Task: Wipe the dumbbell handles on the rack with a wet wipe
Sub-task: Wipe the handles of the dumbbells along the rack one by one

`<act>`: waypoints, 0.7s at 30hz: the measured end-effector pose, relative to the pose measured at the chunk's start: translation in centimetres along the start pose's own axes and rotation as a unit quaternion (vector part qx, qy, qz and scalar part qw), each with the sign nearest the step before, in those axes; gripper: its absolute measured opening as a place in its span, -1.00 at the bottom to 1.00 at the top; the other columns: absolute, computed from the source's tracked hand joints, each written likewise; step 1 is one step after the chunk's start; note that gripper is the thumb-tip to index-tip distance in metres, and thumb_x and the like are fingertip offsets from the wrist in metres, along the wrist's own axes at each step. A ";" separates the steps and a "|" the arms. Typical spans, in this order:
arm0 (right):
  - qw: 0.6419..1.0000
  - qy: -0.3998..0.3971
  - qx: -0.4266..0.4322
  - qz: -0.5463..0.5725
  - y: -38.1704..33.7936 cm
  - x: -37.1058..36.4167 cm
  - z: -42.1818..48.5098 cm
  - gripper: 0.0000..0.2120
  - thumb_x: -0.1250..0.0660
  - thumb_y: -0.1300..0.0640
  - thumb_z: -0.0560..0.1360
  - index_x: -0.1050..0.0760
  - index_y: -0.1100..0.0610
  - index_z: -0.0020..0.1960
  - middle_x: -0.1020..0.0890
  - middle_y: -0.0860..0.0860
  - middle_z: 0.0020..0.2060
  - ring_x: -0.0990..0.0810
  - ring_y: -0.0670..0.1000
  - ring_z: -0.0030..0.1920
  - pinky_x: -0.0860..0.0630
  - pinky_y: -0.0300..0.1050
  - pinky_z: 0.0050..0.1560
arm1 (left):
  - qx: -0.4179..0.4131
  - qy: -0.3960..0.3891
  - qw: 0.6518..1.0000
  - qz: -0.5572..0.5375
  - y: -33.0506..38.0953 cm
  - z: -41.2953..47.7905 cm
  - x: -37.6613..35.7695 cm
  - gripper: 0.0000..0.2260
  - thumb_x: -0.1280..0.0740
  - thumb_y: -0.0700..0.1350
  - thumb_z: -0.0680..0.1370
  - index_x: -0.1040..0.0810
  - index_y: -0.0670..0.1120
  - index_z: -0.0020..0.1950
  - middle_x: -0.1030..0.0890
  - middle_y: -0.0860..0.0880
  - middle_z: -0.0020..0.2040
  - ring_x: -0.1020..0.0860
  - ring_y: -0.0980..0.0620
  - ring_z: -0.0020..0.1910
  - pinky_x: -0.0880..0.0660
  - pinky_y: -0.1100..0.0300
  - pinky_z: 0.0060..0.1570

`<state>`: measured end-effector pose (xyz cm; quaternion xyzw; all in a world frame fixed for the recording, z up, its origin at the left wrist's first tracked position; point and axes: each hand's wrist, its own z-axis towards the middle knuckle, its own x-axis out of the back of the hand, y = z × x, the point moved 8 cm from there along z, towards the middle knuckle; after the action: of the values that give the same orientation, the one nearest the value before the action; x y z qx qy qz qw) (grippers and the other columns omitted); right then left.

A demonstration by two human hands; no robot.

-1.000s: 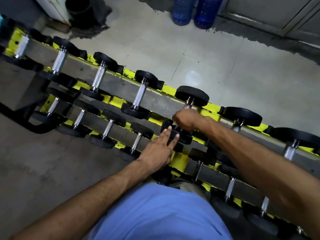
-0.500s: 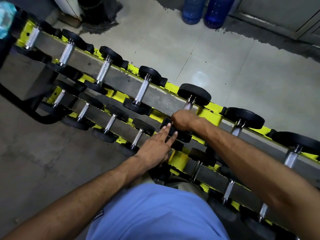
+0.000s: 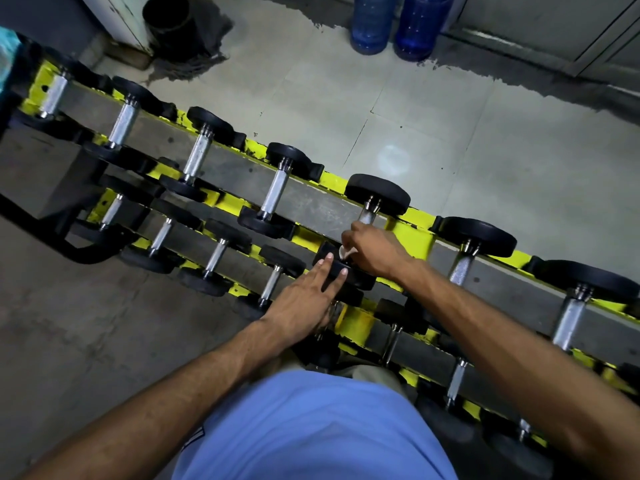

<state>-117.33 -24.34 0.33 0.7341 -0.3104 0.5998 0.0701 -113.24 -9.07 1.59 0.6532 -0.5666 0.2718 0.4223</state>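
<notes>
The wipe (image 3: pixel 347 252) was pinched in the right hand (image 3: pixel 375 249); the handle (image 3: pixel 365 216) was pointed away from it, and the left hand (image 3: pixel 304 299) was laid flat beside the handle's near end.

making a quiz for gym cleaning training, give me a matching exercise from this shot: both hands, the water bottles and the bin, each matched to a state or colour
1 left hand
2 right hand
3 water bottles
4 bin

a blue
b black
c lying flat on a dumbbell head
d holding the wipe

Pairs: 1-c, 2-d, 3-a, 4-b
</notes>
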 end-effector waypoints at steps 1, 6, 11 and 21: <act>0.999 0.011 -0.041 0.023 0.6 -0.6 -0.7 -0.88 -0.35 0.08 0.48 -0.49 0.05 0.00 -0.56 0.07 -0.05 -0.61 0.19 -0.06 -0.38 -0.07 -0.29 | -0.002 0.001 1.000 0.001 -0.1 0.0 0.0 -0.27 -0.21 -0.10 0.69 0.18 -0.07 0.72 0.28 -0.30 0.67 0.08 -0.21 0.70 -0.12 -0.09 0.63; 0.911 0.061 -0.282 0.296 3.9 -4.6 -4.3 -0.88 -0.42 0.19 0.47 -0.48 0.08 -0.12 -0.65 0.03 -0.19 -0.58 0.09 -0.17 -0.38 -0.09 -0.25 | -0.009 -0.001 1.000 0.006 -0.2 0.2 0.2 -0.31 -0.19 -0.09 0.69 0.14 -0.08 0.72 0.25 -0.31 0.67 0.05 -0.23 0.69 -0.18 -0.11 0.61; 0.728 0.096 -0.379 0.563 6.5 -9.2 -2.8 -0.92 -0.39 0.17 0.35 -0.64 0.08 -0.17 -0.72 0.04 -0.23 -0.67 0.16 -0.16 -0.59 0.04 -0.09 | -0.011 0.002 1.000 0.012 -0.4 0.4 0.8 -0.32 -0.17 -0.09 0.69 0.11 -0.08 0.72 0.23 -0.32 0.68 0.02 -0.23 0.69 -0.21 -0.11 0.60; 0.349 0.141 -0.359 0.854 6.8 -6.3 1.5 -0.66 0.00 0.20 0.67 -0.54 0.24 0.05 -0.71 0.13 -0.26 -0.68 0.08 -0.30 -0.61 0.04 -0.11 | -0.013 0.012 1.000 0.013 0.2 0.2 0.9 -0.34 -0.16 -0.07 0.70 0.09 -0.09 0.72 0.19 -0.33 0.68 0.00 -0.22 0.69 -0.19 -0.02 0.59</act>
<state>-120.32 -28.16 -7.74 -0.1190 -0.9406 0.2616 -0.1807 -113.23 -9.68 2.32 0.6370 -0.5732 0.2777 0.4342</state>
